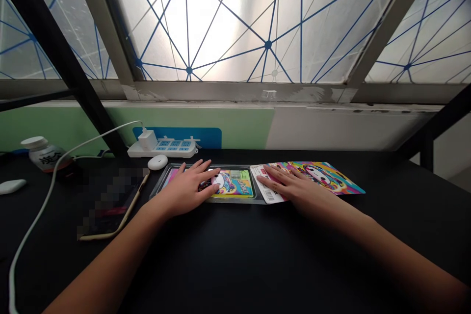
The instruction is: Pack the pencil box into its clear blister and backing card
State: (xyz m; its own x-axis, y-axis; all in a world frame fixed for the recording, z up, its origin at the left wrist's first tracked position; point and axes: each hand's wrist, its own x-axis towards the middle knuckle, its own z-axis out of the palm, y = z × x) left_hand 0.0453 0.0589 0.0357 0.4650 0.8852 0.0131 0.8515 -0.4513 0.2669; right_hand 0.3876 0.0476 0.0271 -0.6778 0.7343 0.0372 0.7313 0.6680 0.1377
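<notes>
My left hand lies flat, fingers spread, on a colourful item set in a clear plastic tray on the black table. My right hand lies flat, fingers stretched out, on the left end of a colourful printed card with a cartoon face and a barcode, just right of the tray. Neither hand grips anything.
A white power strip with a plugged charger and cable sits at the back left, beside a small white oval object. A phone lies left of the tray. A white-capped bottle stands far left. Slanted black frame bars flank the table.
</notes>
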